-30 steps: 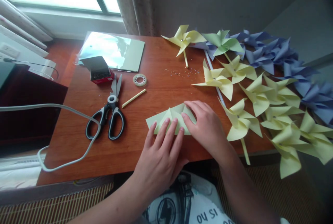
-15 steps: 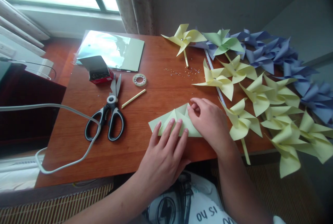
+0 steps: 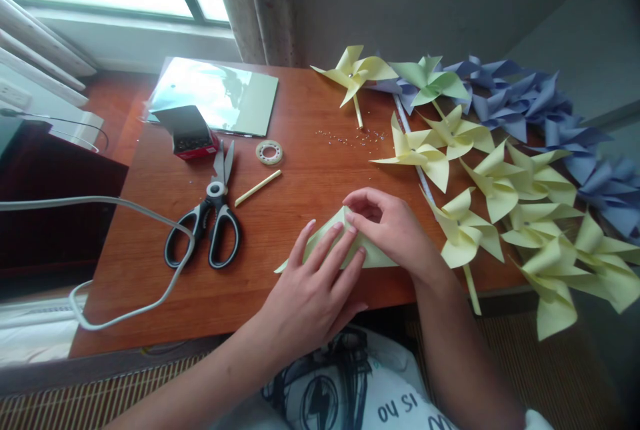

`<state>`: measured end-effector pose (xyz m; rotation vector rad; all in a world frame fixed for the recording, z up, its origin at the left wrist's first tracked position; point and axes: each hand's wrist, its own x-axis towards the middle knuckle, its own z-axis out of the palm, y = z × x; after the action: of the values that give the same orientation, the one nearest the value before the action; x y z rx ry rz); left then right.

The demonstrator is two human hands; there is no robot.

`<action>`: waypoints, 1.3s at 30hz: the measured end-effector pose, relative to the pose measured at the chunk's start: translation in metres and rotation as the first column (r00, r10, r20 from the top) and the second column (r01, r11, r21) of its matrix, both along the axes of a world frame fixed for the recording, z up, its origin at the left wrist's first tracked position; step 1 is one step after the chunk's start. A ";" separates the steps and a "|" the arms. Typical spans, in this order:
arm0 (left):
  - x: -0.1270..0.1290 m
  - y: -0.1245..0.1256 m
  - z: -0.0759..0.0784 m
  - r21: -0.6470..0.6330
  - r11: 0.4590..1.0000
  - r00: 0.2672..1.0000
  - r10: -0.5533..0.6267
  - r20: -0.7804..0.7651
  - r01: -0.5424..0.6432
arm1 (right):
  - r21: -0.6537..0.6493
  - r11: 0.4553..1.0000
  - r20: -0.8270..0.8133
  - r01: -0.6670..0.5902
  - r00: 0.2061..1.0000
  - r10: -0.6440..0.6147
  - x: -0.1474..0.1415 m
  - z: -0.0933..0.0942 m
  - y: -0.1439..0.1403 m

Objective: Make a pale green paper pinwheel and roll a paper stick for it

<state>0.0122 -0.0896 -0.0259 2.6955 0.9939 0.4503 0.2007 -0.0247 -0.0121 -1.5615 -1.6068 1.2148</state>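
Counter (image 3: 300,117): reddish-brown wood, filling the middle of the frame from the window at upper left to the near edge at the bottom.
Pinwheels (image 3: 500,177): finished paper ones, pale yellow, green and blue, heaped along the right side of the counter.
Plastic sleeve (image 3: 220,97): glossy, flat, at upper left of the counter, a small red box (image 3: 193,140) on its near edge.
Scissors (image 3: 213,217): black-handled, left of centre, blades pointing away; a white cable (image 3: 125,217) loops just beside them.
Folded paper (image 3: 380,258): pale yellow, partly folded, low in the centre of the frame on the counter, under both hands.
Left hand (image 3: 310,290): fingers spread and extended, pressing flat on the paper's left half; gripping nothing.
Right hand (image 3: 395,230): fingers curled, fingertips pinching the paper's raised upper point.
Stick (image 3: 257,188): pale yellow, right of the scissors.
Tape roll (image 3: 269,152): small, just above the stick.
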 end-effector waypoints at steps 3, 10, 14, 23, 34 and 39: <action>-0.003 0.002 0.005 -0.019 1.000 0.994 0.015 0.107 -0.013 | -0.008 1.000 -0.112 0.025 0.993 -0.026 0.001 0.000 -0.001; -0.015 0.035 0.032 -0.252 0.914 0.878 0.383 0.288 -0.317 | 0.009 0.999 -0.149 -0.035 0.988 0.036 0.000 0.017 -0.006; -0.016 0.055 0.034 -0.566 0.814 0.841 0.394 0.371 -0.131 | 0.038 0.998 -0.157 -0.041 0.986 0.047 -0.002 0.025 -0.010; -0.015 0.059 0.020 -0.754 0.656 0.741 0.513 0.434 -0.013 | 0.059 0.998 -0.053 -0.039 0.998 0.042 -0.005 0.022 -0.011; -0.015 0.058 0.020 -0.770 0.639 0.716 0.535 0.448 0.004 | 0.053 0.998 -0.078 -0.030 0.996 0.034 -0.012 0.020 -0.011; -0.015 0.057 0.021 -0.786 0.618 0.710 0.544 0.448 0.024 | 0.050 0.998 -0.085 -0.030 0.996 0.034 -0.011 0.020 -0.012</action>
<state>-0.0030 -0.0322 -0.0050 1.4328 1.0536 0.7687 0.1894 -0.0366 0.0077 -1.4396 -1.5995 1.2339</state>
